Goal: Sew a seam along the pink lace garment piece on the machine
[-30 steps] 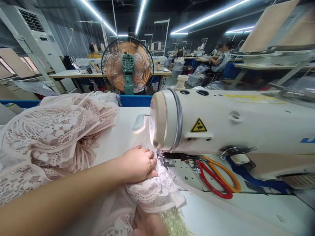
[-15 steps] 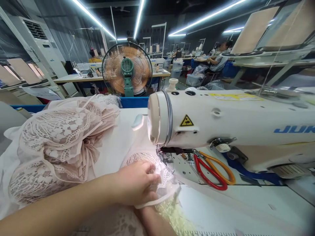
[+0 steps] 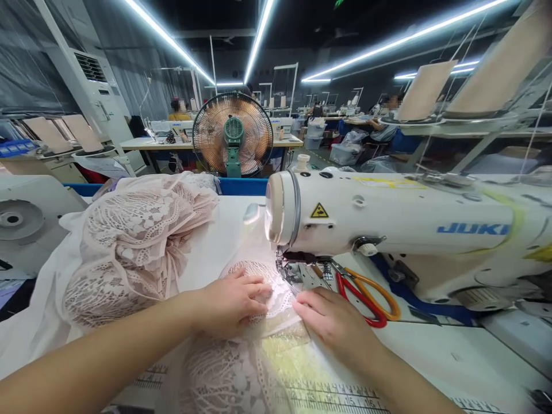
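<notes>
Pale pink lace fabric (image 3: 276,313) lies under the needle of a white JUKI sewing machine (image 3: 388,215). My left hand (image 3: 235,302) rests flat on the lace left of the needle, its fingers stretched out. On the other side, my right hand (image 3: 334,319) has its fingers together at the fabric's right edge, just in front of the presser foot (image 3: 291,271); its thumb is hidden. More lace (image 3: 228,374) hangs toward me below the left hand. Scissors (image 3: 371,296) with red and orange handles lie under the machine arm, beyond my right hand.
A heap of pink lace pieces (image 3: 138,241) lies on the left of the table. A ruler strip (image 3: 336,397) runs along its front. Behind stand a large fan (image 3: 233,133) and thread cones (image 3: 426,89). Several people sit at machines farther back.
My right hand has come up from beneath the fabric to its right edge near the needle. My left hand has shifted slightly left and flattened. The view has turned a little left.
</notes>
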A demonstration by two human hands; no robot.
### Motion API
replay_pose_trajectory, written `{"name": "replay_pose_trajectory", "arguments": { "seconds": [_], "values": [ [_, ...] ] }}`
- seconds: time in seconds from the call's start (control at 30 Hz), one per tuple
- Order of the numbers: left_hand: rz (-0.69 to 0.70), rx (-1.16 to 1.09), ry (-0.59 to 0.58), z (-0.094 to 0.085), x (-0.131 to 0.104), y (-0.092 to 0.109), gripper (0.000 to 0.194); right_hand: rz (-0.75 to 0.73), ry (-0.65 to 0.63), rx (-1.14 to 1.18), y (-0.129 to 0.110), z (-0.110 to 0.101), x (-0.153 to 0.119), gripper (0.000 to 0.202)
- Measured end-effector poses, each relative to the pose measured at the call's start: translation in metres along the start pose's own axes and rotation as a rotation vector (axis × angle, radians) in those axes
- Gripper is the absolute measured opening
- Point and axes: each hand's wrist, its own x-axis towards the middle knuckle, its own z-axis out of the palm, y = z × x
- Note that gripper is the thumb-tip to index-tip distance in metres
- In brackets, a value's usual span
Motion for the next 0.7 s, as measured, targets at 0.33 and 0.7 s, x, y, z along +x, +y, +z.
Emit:
{"name": "replay_pose_trajectory", "arguments": {
  "seconds": [0.33,0.7],
  "values": [
    [0.004,0.191,0.288,0.043,0.017,0.047,0.052,0.070,0.104,0.082,-0.016,0.022,-0.025,0.026],
    [0.141,0.212,0.365,0.039,0.021,0.004,0.032,0.079,0.140,-0.001,-0.019,0.025,-0.006,0.028]
  ]
}}
